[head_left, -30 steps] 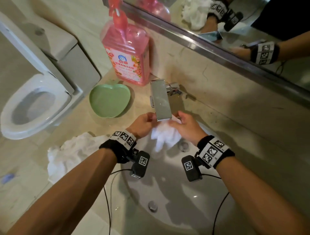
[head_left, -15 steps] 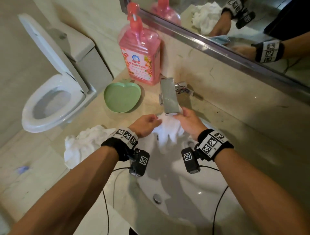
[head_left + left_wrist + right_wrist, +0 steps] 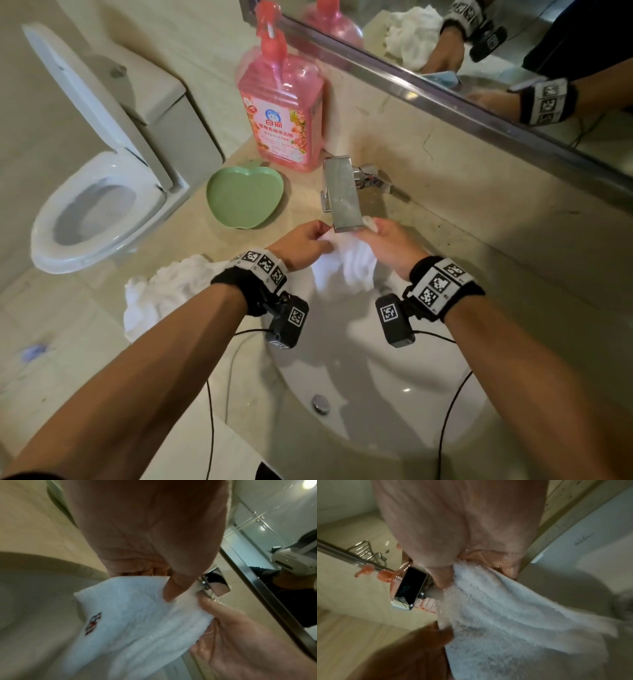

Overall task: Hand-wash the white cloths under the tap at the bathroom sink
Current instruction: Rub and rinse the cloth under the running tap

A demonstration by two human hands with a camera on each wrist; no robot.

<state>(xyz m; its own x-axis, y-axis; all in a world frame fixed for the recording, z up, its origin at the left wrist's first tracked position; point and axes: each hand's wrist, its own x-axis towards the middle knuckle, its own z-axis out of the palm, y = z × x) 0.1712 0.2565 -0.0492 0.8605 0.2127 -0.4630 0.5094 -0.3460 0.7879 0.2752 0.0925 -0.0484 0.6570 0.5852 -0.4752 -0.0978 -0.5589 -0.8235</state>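
Observation:
A wet white cloth [image 3: 346, 265] hangs over the white sink [image 3: 370, 383] just under the flat chrome tap [image 3: 342, 192]. My left hand [image 3: 301, 245] pinches its left top edge and my right hand [image 3: 390, 245] grips its right top edge. The left wrist view shows the cloth [image 3: 137, 622] with a small dark logo, pinched by my left thumb, with the right hand [image 3: 240, 635] wet beside it. In the right wrist view the cloth [image 3: 505, 615] is beaded with water below the tap [image 3: 410, 591]. A second crumpled white cloth [image 3: 164, 294] lies on the counter to the left.
A pink pump bottle of detergent [image 3: 282, 113] stands behind the tap, beside a green apple-shaped dish [image 3: 245, 197]. A toilet [image 3: 102, 192] with raised lid is at the left. A mirror [image 3: 479, 51] runs along the back wall. Wrist camera cables hang over the sink's front.
The head camera has swung, so the scene sits further right and lower. Both hands still hold the cloth under the tap, now spread a little wider, the cloth hanging more open.

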